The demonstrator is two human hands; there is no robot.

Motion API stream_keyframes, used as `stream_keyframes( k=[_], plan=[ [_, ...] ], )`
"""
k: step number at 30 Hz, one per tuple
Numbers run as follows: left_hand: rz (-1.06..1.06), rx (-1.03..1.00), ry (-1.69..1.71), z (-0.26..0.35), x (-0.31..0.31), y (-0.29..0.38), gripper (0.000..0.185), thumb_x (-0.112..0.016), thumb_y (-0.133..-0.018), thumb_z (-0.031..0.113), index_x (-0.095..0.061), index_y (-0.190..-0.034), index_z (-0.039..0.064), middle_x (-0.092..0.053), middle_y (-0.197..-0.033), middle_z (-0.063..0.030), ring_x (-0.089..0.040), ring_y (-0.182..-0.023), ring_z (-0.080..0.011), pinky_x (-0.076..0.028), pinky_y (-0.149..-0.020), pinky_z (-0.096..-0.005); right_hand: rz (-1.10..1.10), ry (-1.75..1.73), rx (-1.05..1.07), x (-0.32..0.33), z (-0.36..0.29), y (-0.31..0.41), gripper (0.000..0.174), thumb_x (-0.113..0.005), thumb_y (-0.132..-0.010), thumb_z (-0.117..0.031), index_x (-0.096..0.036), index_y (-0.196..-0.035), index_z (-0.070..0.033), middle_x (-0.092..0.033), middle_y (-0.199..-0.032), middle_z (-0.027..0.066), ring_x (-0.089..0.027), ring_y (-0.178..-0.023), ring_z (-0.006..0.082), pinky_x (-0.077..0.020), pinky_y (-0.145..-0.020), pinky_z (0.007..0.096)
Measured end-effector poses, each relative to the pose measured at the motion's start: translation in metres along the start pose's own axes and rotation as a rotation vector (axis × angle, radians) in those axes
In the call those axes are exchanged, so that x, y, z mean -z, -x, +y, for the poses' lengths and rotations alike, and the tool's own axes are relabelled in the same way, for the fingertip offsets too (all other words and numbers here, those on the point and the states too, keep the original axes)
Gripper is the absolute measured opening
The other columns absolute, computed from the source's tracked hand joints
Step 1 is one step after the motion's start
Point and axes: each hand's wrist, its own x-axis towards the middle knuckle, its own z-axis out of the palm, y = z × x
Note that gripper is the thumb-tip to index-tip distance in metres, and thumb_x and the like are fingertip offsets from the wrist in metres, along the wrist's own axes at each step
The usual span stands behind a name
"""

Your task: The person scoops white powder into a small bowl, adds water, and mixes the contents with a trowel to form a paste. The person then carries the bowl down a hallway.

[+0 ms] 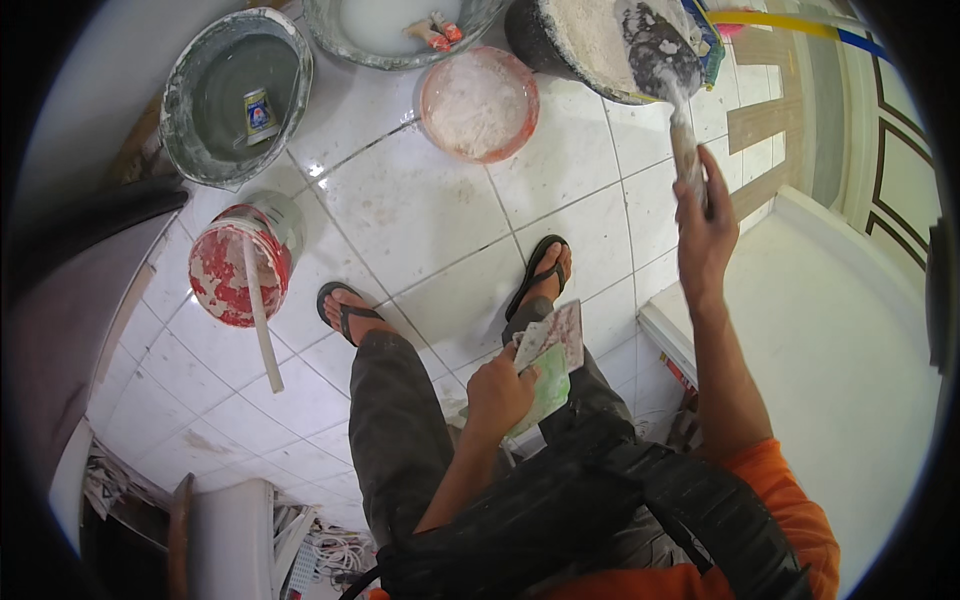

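Note:
My right hand [706, 232] is closed round the pale handle of a trowel-like tool [664, 56], whose dark, plaster-smeared blade lies over a black bucket [541, 37] of whitish powder. Clutched in my left hand [501, 394], near my knee, are several flat plastering blades, among them a green one [546, 382] and a whitish, stained one [566, 334]. Between the tubs and my feet, a round red-rimmed basin [480, 105] holds more whitish powder.
At the upper left stands a tub [176, 142] of grey water with a small container in it. Beside it, another tub [337, 49] holds cloudy liquid. A red-and-white bucket [238, 262] with a stick [262, 322] stands left of my feet. A white surface [817, 360] lies at right.

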Motion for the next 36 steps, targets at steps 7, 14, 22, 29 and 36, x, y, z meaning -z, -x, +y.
stream_keyframes(
  k=[7, 14, 22, 29, 36],
  plan=[
    [0.206, -0.025, 0.705, -0.014, 0.009, -0.008, 0.042, -0.075, -0.091, 0.020, -0.065, -0.126, -0.001, -0.074, -0.107, -0.0207, -0.071, -0.099, -0.0290, -0.053, -0.089, -0.0395, -0.042, -0.507, -0.295, -0.031, -0.001, -0.054, 0.065, -0.063, -0.100, -0.032, -0.045, -0.153, 0.002, -0.069, -0.101, 0.0091, -0.062, -0.087, 0.0153, -0.0514, -0.070, 0.0308],
    [0.248, 0.074, 1.230, -0.034, 0.047, -0.008, 0.040, -0.071, -0.096, 0.010, -0.061, -0.132, -0.003, -0.068, -0.125, -0.0104, -0.066, -0.105, -0.0207, -0.053, -0.090, -0.0356, -0.678, -0.250, -0.365, -0.032, 0.012, 0.138, 0.037, -0.071, -0.096, -0.014, -0.064, -0.129, 0.000, -0.069, -0.117, 0.0139, -0.063, -0.115, 0.0222, -0.0510, -0.098, 0.0355],
    [-0.012, -0.049, 0.691, -0.027, 0.067, -0.104, 0.048, -0.068, -0.097, 0.020, -0.058, -0.135, -0.007, -0.067, -0.126, -0.0131, -0.065, -0.114, -0.0227, -0.051, -0.096, -0.0357, -0.958, -0.831, -0.821, -0.141, 0.110, 0.113, 0.046, -0.075, -0.093, -0.015, -0.062, -0.133, 0.004, -0.070, -0.125, 0.0160, -0.064, -0.116, 0.0228, -0.0516, -0.100, 0.0377],
    [-0.114, -0.120, 0.125, -0.014, 0.034, -0.245, 0.046, -0.056, -0.104, 0.033, -0.066, -0.123, -0.007, -0.075, -0.103, -0.0163, -0.071, -0.088, -0.0233, -0.057, -0.081, -0.0373, -0.573, -0.826, -0.699, -0.109, 0.249, 0.041, 0.046, -0.075, -0.089, -0.009, -0.064, -0.131, 0.004, -0.073, -0.119, 0.0120, -0.071, -0.104, 0.0216, -0.0558, -0.096, 0.0353],
    [-0.029, -0.355, 0.624, 0.045, 0.022, -0.276, 0.058, -0.038, -0.110, 0.042, -0.065, -0.120, -0.009, -0.075, -0.111, -0.0191, -0.072, -0.099, -0.0274, -0.056, -0.090, -0.0392, 0.146, 0.063, 0.193, -0.107, 0.238, -0.021, 0.045, -0.074, -0.090, -0.009, -0.059, -0.133, -0.004, -0.067, -0.124, 0.0149, -0.065, -0.109, 0.0284, -0.0520, -0.093, 0.0386]
  ],
)
